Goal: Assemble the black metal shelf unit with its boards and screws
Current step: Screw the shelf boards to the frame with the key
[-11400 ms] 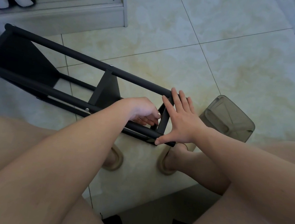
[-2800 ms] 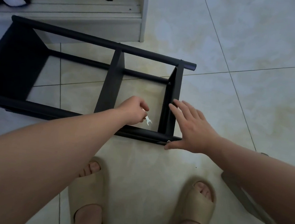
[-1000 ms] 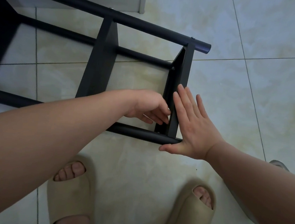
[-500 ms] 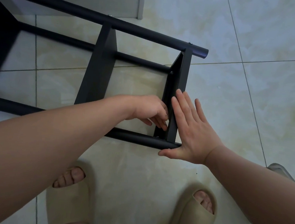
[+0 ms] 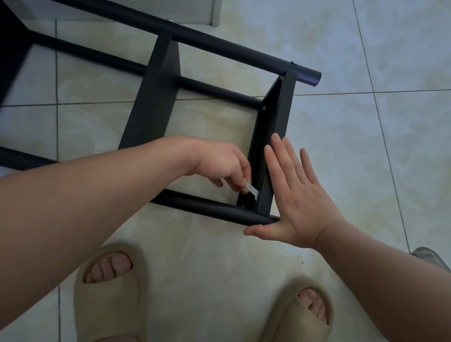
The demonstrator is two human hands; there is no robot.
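The black metal shelf unit [image 5: 154, 103] lies on its side on the tiled floor, its tubes running from upper left to lower right. My left hand [image 5: 223, 164] reaches inside the frame and pinches a small silver wrench [image 5: 251, 190], whose tip meets the inner lower corner of the end board [image 5: 280, 115]. My right hand [image 5: 295, 198] lies flat with straight fingers against the outer face of that end board, thumb under the near tube's end [image 5: 216, 206]. The screw under the wrench is hidden.
A pale cabinet base [image 5: 151, 0] stands behind the frame at the top. My two feet in beige slippers [image 5: 109, 296] [image 5: 298, 322] are on the floor just below the frame. A grey translucent container's corner [image 5: 428, 258] shows at the right edge.
My left hand has drawn back slightly, so the silver wrench now shows between its fingers at the end board's lower corner. My right hand stays pressed on the board.
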